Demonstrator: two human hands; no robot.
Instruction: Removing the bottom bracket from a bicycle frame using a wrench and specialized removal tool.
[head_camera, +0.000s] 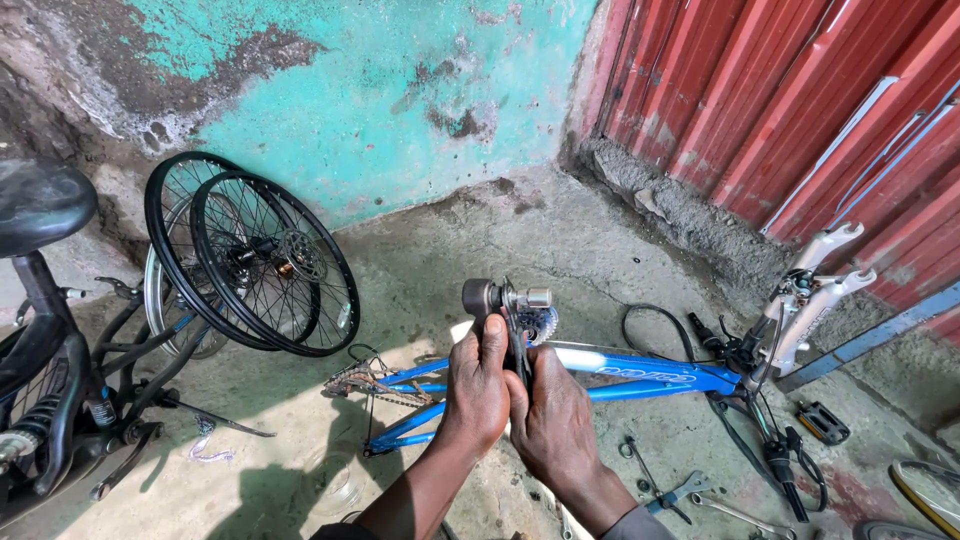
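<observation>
Crank-like black metal bicycle part with a round dark end and a short silver axle stub (508, 300), held upright at the middle of the scene, above a blue bicycle frame. Left hand (477, 385) closed around the part's left side, thumb up along its shaft; right hand (550, 415) closed on its right side, the two hands touching. Blue metal bicycle frame (640, 372) lying flat on the concrete ground just beyond the hands, chain (362, 380) at its left end, white suspension fork (815, 290) at its far right end against a red corrugated metal wall (780, 90). Black cables and brake levers (770, 440) trailing near the fork. Two black spoked wheels with disc rotors (262, 262) leaning on a peeling turquoise plaster wall (370, 90), far left. Black bicycle with padded saddle (40, 330) at the left edge. Spanners and small tools (690, 495) on the ground, near right; black pedal (822, 422) further right.
</observation>
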